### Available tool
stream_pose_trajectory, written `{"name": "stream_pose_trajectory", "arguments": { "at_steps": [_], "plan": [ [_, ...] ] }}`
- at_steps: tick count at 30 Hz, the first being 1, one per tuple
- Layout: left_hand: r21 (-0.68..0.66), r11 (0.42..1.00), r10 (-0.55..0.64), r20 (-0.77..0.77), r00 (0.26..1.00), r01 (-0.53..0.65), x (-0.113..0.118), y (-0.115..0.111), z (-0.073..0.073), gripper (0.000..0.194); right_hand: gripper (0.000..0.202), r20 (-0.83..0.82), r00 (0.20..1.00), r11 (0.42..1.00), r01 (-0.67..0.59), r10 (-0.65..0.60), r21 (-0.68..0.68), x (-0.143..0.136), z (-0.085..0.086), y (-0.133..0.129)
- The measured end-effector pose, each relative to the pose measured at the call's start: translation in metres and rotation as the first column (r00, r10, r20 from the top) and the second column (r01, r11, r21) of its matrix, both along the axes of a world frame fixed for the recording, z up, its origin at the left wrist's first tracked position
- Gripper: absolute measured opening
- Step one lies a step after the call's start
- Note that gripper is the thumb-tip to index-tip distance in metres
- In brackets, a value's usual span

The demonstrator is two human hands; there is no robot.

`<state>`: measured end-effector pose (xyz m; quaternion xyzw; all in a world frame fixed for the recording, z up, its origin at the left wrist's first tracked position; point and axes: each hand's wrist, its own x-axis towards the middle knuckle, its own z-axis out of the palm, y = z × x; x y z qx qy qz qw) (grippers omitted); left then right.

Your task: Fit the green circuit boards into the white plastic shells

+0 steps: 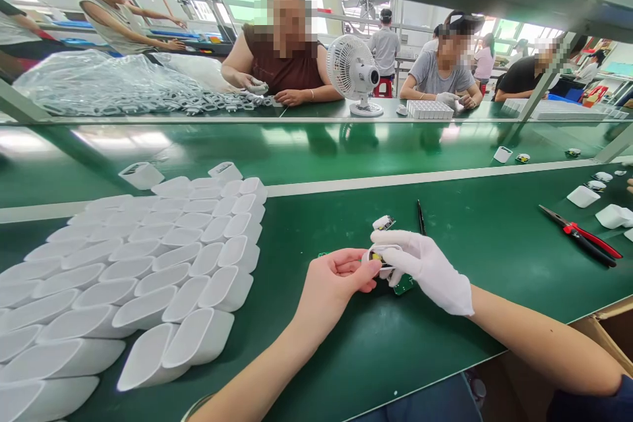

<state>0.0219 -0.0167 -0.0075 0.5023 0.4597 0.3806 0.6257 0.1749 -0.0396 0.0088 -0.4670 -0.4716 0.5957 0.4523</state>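
Right between the two hands sits the small white-rimmed piece (376, 256), yellow showing inside, its long axis seemingly left to right, though fingers hide part of it. The bare left hand (342, 271) pinches its near left end, thumb over fingertips; the gloved right hand (420, 265), fingers curled nearly closed, grips from the right, so neither is nearer! Just below the glove, a green circuit board (404, 285); just beyond, a black tool (421, 216). Well left, white housings (217, 280); off right, red-handled pliers (578, 234).
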Motion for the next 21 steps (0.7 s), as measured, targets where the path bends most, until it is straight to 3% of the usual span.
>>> {"name": "stream_pose_trajectory", "arguments": {
  "at_steps": [3, 7, 11, 17, 21],
  "plan": [
    [0.020, 1.000, -0.006, -0.005, 1.000, 0.006, 0.001, -0.002, -0.001, 0.034, 0.032, -0.001, 1.000, 1.000, -0.017, 0.017, 0.025, -0.003, -0.002, -0.003],
    [0.028, 1.000, 0.001, -0.015, 1.000, 0.000, 0.002, -0.003, -0.001, 0.032, 0.024, -0.052, 0.989, 0.990, -0.137, 0.138, 0.020, 0.004, -0.004, 0.002],
    [0.019, 1.000, 0.008, -0.005, 1.000, -0.008, 0.002, -0.004, 0.002, 0.032, 0.035, -0.142, 0.966, 0.976, -0.212, 0.218, 0.056, 0.010, -0.004, 0.005],
    [0.011, 1.000, 0.001, 0.009, 1.000, -0.001, 0.002, -0.004, 0.001, 0.030, 0.032, 0.002, 0.998, 0.993, -0.069, 0.070, 0.092, 0.000, -0.005, -0.005],
    [0.002, 1.000, 0.000, 0.006, 1.000, 0.000, 0.002, -0.004, 0.000, 0.030, 0.035, -0.014, 0.989, 0.982, -0.147, 0.149, 0.121, 0.003, -0.005, -0.003]
  ]
}}
